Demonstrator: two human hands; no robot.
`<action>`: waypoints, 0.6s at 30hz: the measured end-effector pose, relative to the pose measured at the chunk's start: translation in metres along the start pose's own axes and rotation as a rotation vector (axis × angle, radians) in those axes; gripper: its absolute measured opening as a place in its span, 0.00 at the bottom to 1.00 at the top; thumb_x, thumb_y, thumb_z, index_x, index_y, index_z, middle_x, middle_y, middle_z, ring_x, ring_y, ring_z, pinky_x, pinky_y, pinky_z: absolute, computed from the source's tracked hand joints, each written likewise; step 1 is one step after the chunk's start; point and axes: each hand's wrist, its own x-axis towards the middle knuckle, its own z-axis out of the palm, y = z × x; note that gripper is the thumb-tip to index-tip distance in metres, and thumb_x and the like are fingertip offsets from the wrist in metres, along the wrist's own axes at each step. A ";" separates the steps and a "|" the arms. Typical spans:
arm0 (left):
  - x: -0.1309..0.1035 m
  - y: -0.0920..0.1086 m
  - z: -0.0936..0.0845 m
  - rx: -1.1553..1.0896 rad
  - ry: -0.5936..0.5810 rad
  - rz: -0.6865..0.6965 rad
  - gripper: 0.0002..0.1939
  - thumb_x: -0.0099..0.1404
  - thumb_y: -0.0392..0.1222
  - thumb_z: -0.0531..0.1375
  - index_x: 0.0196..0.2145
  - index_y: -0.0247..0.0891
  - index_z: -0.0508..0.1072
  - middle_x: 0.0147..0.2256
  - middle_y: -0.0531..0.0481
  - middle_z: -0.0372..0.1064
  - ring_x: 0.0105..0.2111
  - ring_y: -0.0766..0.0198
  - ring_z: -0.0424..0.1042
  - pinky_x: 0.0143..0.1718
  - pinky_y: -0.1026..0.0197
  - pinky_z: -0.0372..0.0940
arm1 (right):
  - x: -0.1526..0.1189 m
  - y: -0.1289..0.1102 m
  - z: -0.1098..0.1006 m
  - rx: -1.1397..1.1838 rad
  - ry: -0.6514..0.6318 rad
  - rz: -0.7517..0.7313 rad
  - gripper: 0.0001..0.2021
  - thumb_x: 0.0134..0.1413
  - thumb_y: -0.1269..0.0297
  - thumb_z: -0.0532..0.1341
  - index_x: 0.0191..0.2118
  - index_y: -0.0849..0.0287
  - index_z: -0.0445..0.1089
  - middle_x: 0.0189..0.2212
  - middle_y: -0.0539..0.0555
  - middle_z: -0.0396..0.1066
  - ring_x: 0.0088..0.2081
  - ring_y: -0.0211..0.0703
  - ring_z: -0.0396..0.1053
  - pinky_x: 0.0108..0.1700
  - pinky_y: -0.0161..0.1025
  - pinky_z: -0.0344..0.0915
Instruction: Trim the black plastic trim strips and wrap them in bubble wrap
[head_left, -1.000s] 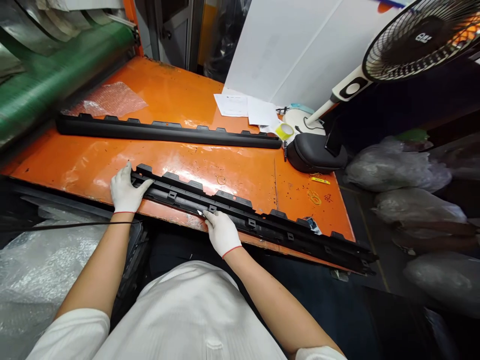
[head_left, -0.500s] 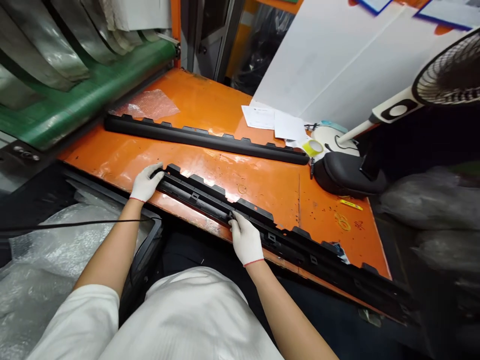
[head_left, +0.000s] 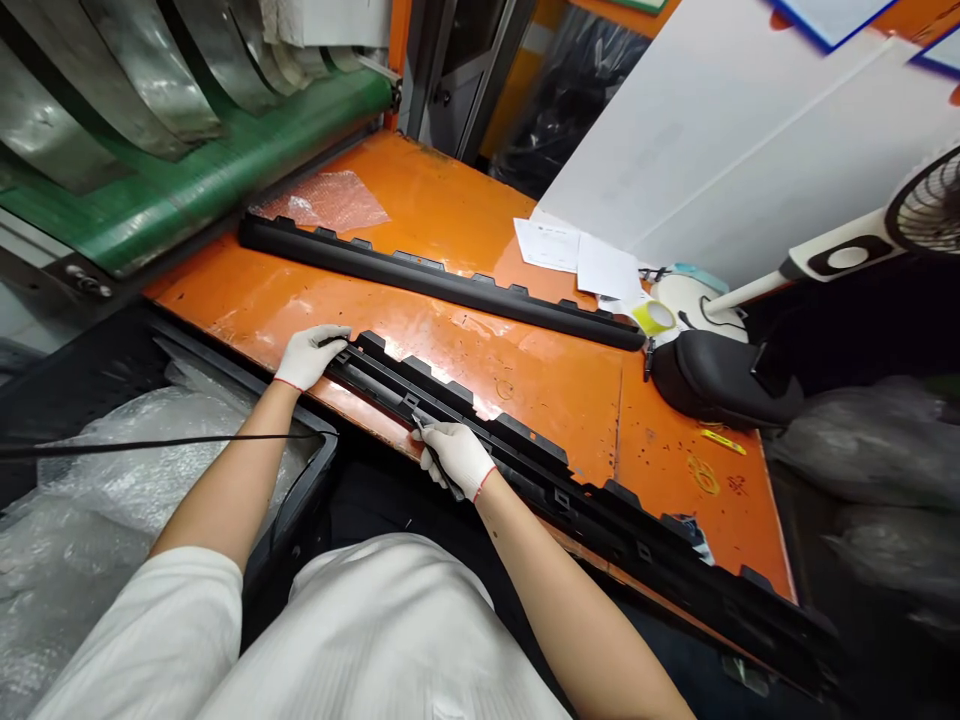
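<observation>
A long black plastic trim strip lies along the near edge of the orange table, its clip side with notched tabs facing up. My left hand, in a white glove, is closed on the strip's left end. In my gloved right hand is a slim dark tool with a pale pointed tip; its exact kind is unclear. That tip is at the strip's near side, close to a square clip. Farther back on the table rests a second black trim strip, apart from both hands.
Behind the orange table stands a green roller conveyor at left. Papers, yellow tape, a black padded object, a yellow cutter and a fan are at right. Bubble wrap fills a bin at lower left.
My right hand has moved left along the near strip, and the slim tool in it now shows. My left hand stays on the strip's end. The view has shifted slightly.
</observation>
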 end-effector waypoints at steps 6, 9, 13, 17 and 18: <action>0.000 -0.004 0.002 -0.005 0.030 0.032 0.18 0.63 0.44 0.67 0.48 0.38 0.87 0.50 0.45 0.84 0.54 0.51 0.81 0.65 0.53 0.72 | -0.005 0.000 -0.021 -0.076 -0.218 0.015 0.11 0.63 0.60 0.61 0.40 0.61 0.79 0.17 0.47 0.69 0.14 0.34 0.57 0.16 0.30 0.54; 0.000 -0.003 0.002 -0.003 0.028 0.030 0.16 0.63 0.42 0.67 0.48 0.40 0.88 0.50 0.46 0.84 0.54 0.53 0.82 0.64 0.55 0.73 | -0.012 0.005 -0.028 -0.342 -0.110 -0.177 0.18 0.70 0.57 0.59 0.55 0.58 0.81 0.28 0.52 0.77 0.23 0.38 0.69 0.26 0.33 0.67; 0.000 0.003 0.002 -0.006 0.028 0.010 0.15 0.63 0.41 0.68 0.47 0.39 0.88 0.49 0.46 0.84 0.53 0.53 0.82 0.63 0.56 0.73 | -0.021 0.009 -0.022 -0.932 0.263 -0.387 0.24 0.76 0.58 0.57 0.72 0.45 0.72 0.46 0.57 0.80 0.46 0.49 0.79 0.49 0.42 0.73; -0.001 0.008 0.002 0.003 0.041 0.001 0.14 0.63 0.40 0.68 0.46 0.39 0.88 0.48 0.47 0.85 0.53 0.53 0.82 0.63 0.56 0.74 | -0.023 0.009 -0.011 -1.234 0.242 -0.329 0.24 0.78 0.56 0.56 0.75 0.39 0.67 0.49 0.57 0.78 0.45 0.50 0.79 0.46 0.41 0.71; -0.002 0.009 0.002 0.002 0.041 -0.002 0.14 0.63 0.39 0.68 0.46 0.39 0.88 0.48 0.47 0.85 0.53 0.53 0.82 0.63 0.56 0.74 | -0.023 0.008 -0.010 -1.264 0.248 -0.329 0.24 0.79 0.56 0.55 0.74 0.39 0.67 0.49 0.58 0.78 0.46 0.49 0.79 0.45 0.40 0.71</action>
